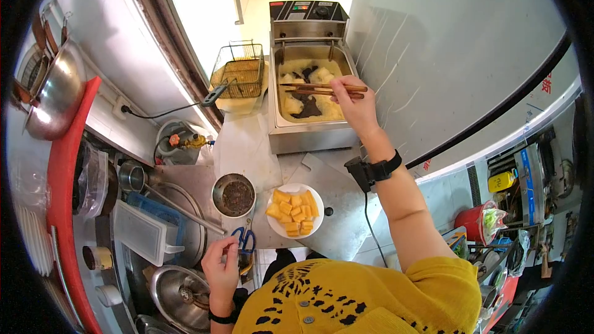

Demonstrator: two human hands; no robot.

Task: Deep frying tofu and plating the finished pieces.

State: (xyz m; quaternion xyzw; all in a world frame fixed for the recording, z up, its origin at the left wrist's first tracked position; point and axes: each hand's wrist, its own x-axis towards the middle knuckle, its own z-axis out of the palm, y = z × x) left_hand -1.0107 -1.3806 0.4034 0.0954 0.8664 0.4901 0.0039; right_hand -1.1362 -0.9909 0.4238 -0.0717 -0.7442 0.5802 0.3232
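Note:
My right hand grips a pair of brown wooden chopsticks over an electric deep fryer. Their tips point left above the foaming oil. Pale yellow chunks and dark, flat pieces float in it. Holding nothing, my left hand hovers with loosely bent fingers beside blue-handled scissors at the counter's near edge. A white plate of golden-yellow cut pieces stands in front of me. To its left is a metal bowl with a dark, chunky sauce or seasoning.
A wire frying basket sits left of the fryer. A pale panel rises close along the right. Lower left are a lidded plastic container and a steel basin. A cable hangs from my right wrist device.

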